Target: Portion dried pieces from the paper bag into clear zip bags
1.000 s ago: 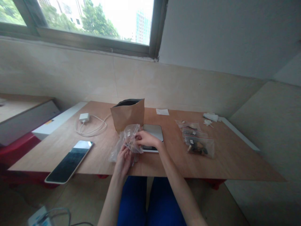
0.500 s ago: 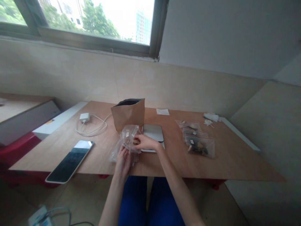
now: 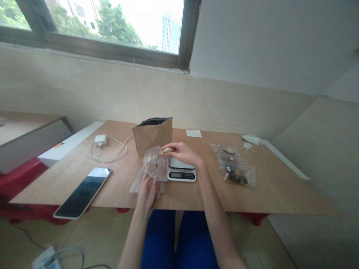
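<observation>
My left hand (image 3: pixel 147 189) is closed on the lower edge of a clear plastic zip bag (image 3: pixel 155 166) with a small white label, held upright over the table. Between the fingertips of my right hand (image 3: pixel 183 153) are pale and brown dried pieces (image 3: pixel 168 150) that look like dried mushroom, just above the bag's upper right edge. Below that hand sits a white kitchen scale (image 3: pixel 182 175), its display showing and its plate partly covered by the hand. Behind the bag stands an open brown paper pouch (image 3: pixel 153 135) with a dark lining. More clear bags lie under my left hand.
Several zip bags (image 3: pixel 239 175) with dark and tan dried pieces lie at the right. A phone (image 3: pixel 84 192) rests at the front left edge, with a white charger (image 3: pixel 100 140) and cable behind it. A white paper (image 3: pixel 193 133) and crumpled tissue (image 3: pixel 251 139) lie farther back.
My right hand has risen out of the bag's mouth and moved slightly right, with the dried pieces in its fingers. The scale's display is now uncovered. My left hand stays on the bag.
</observation>
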Motion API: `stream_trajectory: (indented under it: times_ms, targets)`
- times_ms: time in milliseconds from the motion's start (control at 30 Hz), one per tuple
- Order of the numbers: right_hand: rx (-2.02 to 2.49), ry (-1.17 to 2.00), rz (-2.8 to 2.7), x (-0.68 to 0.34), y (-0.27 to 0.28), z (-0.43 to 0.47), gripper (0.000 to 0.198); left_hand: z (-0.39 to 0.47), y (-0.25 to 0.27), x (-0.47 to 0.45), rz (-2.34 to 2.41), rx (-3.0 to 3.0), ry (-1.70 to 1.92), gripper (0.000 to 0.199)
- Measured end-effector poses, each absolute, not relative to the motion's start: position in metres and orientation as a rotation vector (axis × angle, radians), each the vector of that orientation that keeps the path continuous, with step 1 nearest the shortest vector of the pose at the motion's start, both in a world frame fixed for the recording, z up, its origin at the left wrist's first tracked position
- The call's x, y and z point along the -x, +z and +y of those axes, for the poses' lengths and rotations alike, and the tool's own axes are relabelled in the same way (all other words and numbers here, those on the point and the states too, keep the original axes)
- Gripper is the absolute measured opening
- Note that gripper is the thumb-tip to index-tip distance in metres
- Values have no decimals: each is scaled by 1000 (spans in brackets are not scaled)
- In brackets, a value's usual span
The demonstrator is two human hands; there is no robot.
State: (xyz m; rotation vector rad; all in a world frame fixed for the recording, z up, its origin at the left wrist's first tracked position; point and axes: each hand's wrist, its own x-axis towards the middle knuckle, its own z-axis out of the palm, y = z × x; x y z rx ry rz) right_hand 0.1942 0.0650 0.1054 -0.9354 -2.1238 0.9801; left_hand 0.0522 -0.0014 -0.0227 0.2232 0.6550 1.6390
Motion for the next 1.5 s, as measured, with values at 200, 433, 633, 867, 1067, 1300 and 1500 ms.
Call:
stream_trajectory:
  times_ms: [200,433,633,867,1067,1300,1500]
  targets:
    - [758,484,-1766,-169,140,91,21,-2,-24,-51,641,-199,1618,37]
    - [816,184,-1904,-132,132,123,20,-3,-28,-50,624,-207,1608,35]
    - [1024,34,-1999,-127,128,121,20,-2,-32,-48,621,-239,1583,35]
    - [1085,54,-1983,-128,123,117,26,-4,-27,-49,612,-240,1576,32]
    - [1096,13,-2043,-129,121,116,27,-5,-25,-50,615,-215,1566,32]
    - [1142,-78,-2105,-129,122,110,33,-5,-24,-50,626,-214,1564,33]
    - [1000,13,-2039,-129,118,108,26,-6,-24,-50,608,-251,1567,32]
